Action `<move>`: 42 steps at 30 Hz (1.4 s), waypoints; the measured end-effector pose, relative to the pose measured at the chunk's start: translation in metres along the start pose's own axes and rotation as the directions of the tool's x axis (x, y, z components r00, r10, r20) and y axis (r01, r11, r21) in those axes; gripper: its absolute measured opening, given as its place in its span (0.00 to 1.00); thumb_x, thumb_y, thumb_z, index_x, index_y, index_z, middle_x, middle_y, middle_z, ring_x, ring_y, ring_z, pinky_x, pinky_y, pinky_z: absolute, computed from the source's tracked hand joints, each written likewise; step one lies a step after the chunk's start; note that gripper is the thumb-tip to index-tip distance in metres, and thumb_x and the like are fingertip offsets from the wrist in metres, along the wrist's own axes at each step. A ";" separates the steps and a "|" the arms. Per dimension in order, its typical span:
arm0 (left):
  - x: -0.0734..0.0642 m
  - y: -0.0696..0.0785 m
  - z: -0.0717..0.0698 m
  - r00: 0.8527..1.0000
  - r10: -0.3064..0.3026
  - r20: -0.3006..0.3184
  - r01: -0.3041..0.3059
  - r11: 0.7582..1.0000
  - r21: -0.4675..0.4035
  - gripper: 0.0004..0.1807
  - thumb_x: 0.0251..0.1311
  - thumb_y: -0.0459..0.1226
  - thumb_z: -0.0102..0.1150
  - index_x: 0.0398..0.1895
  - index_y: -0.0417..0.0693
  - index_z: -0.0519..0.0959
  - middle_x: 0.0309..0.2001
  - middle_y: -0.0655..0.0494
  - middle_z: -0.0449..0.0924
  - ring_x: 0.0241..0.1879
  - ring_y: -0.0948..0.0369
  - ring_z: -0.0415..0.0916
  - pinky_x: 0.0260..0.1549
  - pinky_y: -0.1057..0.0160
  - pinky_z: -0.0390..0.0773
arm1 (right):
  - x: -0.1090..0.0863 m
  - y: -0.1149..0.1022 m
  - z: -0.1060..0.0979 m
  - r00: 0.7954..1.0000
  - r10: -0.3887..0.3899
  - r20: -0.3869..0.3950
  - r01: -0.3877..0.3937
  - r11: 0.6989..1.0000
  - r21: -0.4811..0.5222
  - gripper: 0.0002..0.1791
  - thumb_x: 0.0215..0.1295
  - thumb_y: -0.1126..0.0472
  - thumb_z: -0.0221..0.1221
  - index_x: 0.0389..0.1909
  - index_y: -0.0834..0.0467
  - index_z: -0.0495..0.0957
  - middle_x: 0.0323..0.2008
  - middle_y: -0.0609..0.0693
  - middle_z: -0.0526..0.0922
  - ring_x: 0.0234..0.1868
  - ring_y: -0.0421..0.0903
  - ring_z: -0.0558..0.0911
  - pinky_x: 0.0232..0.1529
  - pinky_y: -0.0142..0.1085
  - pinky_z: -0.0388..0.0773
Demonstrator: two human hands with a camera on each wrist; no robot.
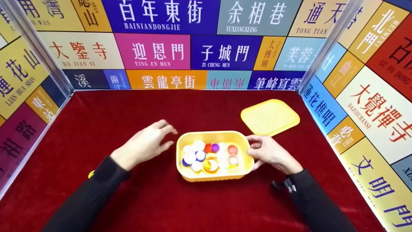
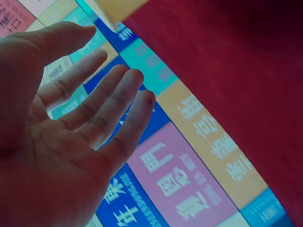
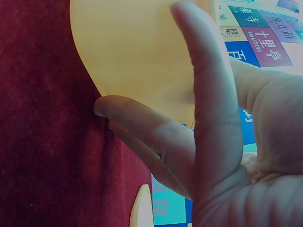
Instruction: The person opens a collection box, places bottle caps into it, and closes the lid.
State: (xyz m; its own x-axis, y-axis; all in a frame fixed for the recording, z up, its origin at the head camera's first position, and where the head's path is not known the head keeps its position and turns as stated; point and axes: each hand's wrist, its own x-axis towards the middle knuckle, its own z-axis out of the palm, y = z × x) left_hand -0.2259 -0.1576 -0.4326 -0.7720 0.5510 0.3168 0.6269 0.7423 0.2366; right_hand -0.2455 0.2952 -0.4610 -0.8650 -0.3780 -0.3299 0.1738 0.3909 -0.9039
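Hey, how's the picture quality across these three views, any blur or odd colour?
Head view: evenly lit, fairly sharp, though the bottle caps in the yellow box look a bit washed out. Left wrist view: left hand soft and reddish, wall signs blurred. Right wrist view: right hand very close, edges soft.

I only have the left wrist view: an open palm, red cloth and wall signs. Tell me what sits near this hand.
Observer: A yellow tub of bottle caps stands on the red cloth, just right of the left hand.
Operator: Report whether the left hand touches it.
Observer: No, a small gap shows in the head view; the fingers are spread and hold nothing.
Operator: Give me the right hand.
Observer: The right hand has its fingertips against the tub's right wall.
Operator: Locate the lid.
Observer: The yellow lid lies flat on the cloth behind and to the right of the tub, apart from it.
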 end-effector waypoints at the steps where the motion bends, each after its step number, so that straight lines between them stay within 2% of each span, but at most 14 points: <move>1: -0.005 -0.004 -0.001 1.000 -0.010 -0.002 0.010 1.000 -0.004 0.17 0.74 0.36 0.79 0.62 0.43 0.89 0.56 0.44 0.87 0.52 0.49 0.90 0.59 0.47 0.93 | 0.000 0.000 0.000 1.000 0.001 -0.001 -0.001 1.000 0.001 0.34 0.80 0.70 0.63 0.85 0.66 0.72 0.59 0.72 0.90 0.45 0.57 0.97 0.37 0.50 0.97; 13: -0.074 -0.040 -0.010 0.989 -0.146 0.035 0.146 0.989 -0.001 0.17 0.70 0.32 0.80 0.60 0.41 0.90 0.55 0.43 0.87 0.52 0.48 0.88 0.58 0.44 0.91 | -0.002 0.000 -0.002 1.000 -0.008 0.003 0.008 1.000 0.004 0.33 0.81 0.71 0.63 0.84 0.66 0.72 0.59 0.73 0.90 0.45 0.57 0.97 0.37 0.50 0.97; 17: -0.096 -0.049 -0.011 0.980 -0.191 0.063 0.192 0.981 -0.008 0.18 0.67 0.32 0.83 0.58 0.42 0.91 0.54 0.43 0.87 0.50 0.49 0.87 0.56 0.44 0.91 | -0.003 0.000 -0.003 1.000 -0.012 0.003 0.012 1.000 0.005 0.33 0.80 0.71 0.63 0.84 0.66 0.72 0.59 0.73 0.91 0.44 0.57 0.97 0.36 0.49 0.97; 22: -0.116 -0.057 -0.013 0.963 -0.250 0.102 0.253 0.967 -0.016 0.19 0.64 0.32 0.85 0.56 0.44 0.91 0.51 0.46 0.87 0.42 0.57 0.82 0.48 0.51 0.88 | -0.002 -0.001 -0.002 1.000 -0.007 -0.002 0.007 1.000 0.002 0.33 0.80 0.70 0.63 0.84 0.65 0.73 0.59 0.72 0.91 0.44 0.57 0.97 0.37 0.50 0.97; 29: -0.129 -0.065 -0.013 0.960 -0.263 0.095 0.267 0.963 -0.036 0.16 0.62 0.29 0.84 0.52 0.46 0.92 0.47 0.50 0.88 0.41 0.57 0.83 0.46 0.53 0.88 | -0.001 -0.001 -0.001 1.000 0.002 -0.011 -0.002 1.000 -0.001 0.33 0.81 0.70 0.64 0.84 0.65 0.72 0.58 0.72 0.90 0.44 0.56 0.97 0.36 0.50 0.97; 36: -0.130 -0.066 -0.010 0.958 -0.271 0.090 0.276 0.960 -0.048 0.13 0.62 0.27 0.84 0.46 0.47 0.92 0.42 0.53 0.86 0.40 0.58 0.87 0.42 0.56 0.89 | 0.000 0.001 0.000 1.000 -0.005 -0.001 0.005 1.000 0.007 0.33 0.80 0.70 0.64 0.83 0.65 0.73 0.58 0.72 0.91 0.44 0.56 0.97 0.36 0.49 0.97; 42: -0.129 -0.065 -0.011 0.957 -0.274 0.096 0.279 0.959 -0.045 0.11 0.62 0.26 0.83 0.44 0.46 0.91 0.40 0.53 0.86 0.41 0.56 0.90 0.42 0.54 0.91 | 0.000 0.003 -0.001 1.000 -0.013 0.004 0.013 1.000 0.014 0.33 0.80 0.70 0.64 0.83 0.65 0.73 0.59 0.72 0.90 0.45 0.57 0.97 0.36 0.49 0.97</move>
State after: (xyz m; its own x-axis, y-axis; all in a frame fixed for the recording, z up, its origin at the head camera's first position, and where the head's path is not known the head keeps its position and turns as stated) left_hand -0.1664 -0.2809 -0.4790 -0.9204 0.3609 0.1503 0.3910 0.8486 0.3564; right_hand -0.2460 0.2972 -0.4633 -0.8652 -0.3869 -0.3190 0.1689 0.3742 -0.9118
